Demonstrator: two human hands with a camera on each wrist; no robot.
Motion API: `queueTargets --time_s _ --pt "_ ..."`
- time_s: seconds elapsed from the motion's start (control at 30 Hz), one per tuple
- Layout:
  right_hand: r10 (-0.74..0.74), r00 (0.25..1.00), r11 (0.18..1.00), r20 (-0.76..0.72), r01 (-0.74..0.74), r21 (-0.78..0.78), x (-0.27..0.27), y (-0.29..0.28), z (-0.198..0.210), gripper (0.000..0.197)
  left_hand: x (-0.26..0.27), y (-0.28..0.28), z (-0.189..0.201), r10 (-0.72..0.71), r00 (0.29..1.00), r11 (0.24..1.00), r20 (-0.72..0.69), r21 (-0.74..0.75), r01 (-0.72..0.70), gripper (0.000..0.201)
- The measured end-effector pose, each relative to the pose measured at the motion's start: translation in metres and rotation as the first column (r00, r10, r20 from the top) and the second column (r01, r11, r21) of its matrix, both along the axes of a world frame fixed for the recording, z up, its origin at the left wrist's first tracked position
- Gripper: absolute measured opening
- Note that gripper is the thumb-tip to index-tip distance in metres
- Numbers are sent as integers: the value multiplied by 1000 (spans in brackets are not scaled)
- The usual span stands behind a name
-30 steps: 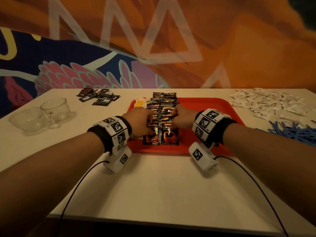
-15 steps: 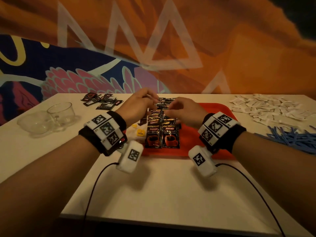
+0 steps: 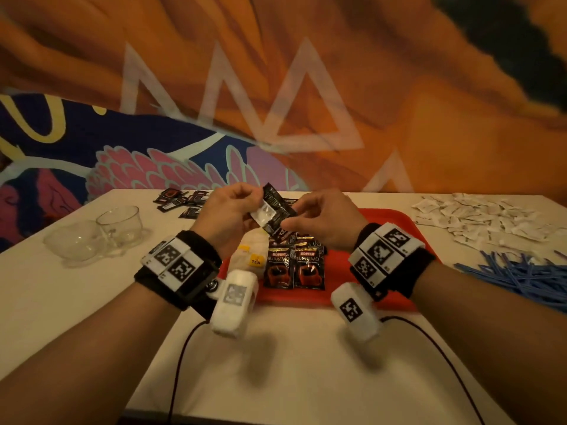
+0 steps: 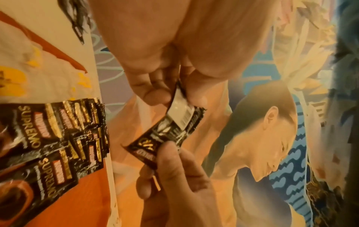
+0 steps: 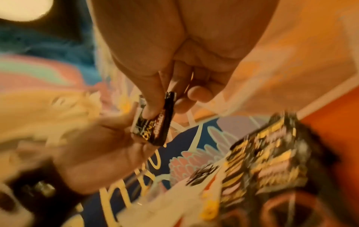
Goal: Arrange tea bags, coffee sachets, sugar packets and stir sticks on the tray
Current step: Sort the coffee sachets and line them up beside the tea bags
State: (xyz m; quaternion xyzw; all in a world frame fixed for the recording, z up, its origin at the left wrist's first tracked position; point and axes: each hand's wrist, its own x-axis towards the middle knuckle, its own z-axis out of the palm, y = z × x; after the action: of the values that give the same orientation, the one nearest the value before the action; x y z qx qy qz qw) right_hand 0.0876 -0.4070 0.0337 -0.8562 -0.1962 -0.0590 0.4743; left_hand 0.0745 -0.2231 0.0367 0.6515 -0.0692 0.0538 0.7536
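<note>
A black coffee sachet [image 3: 275,211] is held tilted in the air above the red tray [image 3: 399,220]. My left hand [image 3: 253,201] pinches its upper end and my right hand [image 3: 291,218] pinches its lower end. The left wrist view shows the sachet [image 4: 170,130], back side with a white barcode patch, between the left fingers [image 4: 155,95] and the right thumb [image 4: 170,155]. In the right wrist view the sachet [image 5: 155,124] appears edge-on. Two overlapping rows of coffee sachets [image 3: 293,268] lie on the tray, with tea bags [image 3: 251,256] to their left.
Loose coffee sachets [image 3: 181,200] lie on the table at the far left. Two glass cups [image 3: 119,222] stand at the left. White sugar packets [image 3: 478,216] are scattered at the far right, with a heap of blue stir sticks [image 3: 521,274] in front of them.
Both hands have lifted off the sachet rows on the tray and risen. They now hold one coffee sachet up between them.
</note>
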Motion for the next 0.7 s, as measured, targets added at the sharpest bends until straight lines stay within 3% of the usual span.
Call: queueTargets --time_s 0.13,0.2,0.3,0.37,0.43,0.5,0.57,0.7 --pt "1 980 997 200 13 -70 2 -6 1 8 -4 7 -6 -111 989 985 -95 -145 97 32" --pt "37 956 999 291 -30 -30 4 -8 -4 11 -4 13 -6 -132 975 988 -178 -109 113 41" --pt "84 903 993 421 -110 37 2 -6 -10 20 -9 13 -7 -250 932 962 -263 42 270 27" --pt "83 890 994 448 -103 22 2 -3 -12 28 -9 10 -9 -266 942 958 -205 49 282 13" --pt "47 931 997 362 -67 45 4 -3 -13 38 -6 10 -9 -182 973 977 -138 83 195 12" --pt "47 994 975 96 -67 211 6 -4 -13 42 -2 9 -10 -80 992 980 -100 172 96 14" --pt "106 989 949 -101 -71 307 7 -4 -16 33 0 8 -12 -27 996 965 -83 257 48 13" --pt "-16 996 998 -86 21 54 11 -1 -27 28 6 7 -16 13 999 874 -32 486 5 6"
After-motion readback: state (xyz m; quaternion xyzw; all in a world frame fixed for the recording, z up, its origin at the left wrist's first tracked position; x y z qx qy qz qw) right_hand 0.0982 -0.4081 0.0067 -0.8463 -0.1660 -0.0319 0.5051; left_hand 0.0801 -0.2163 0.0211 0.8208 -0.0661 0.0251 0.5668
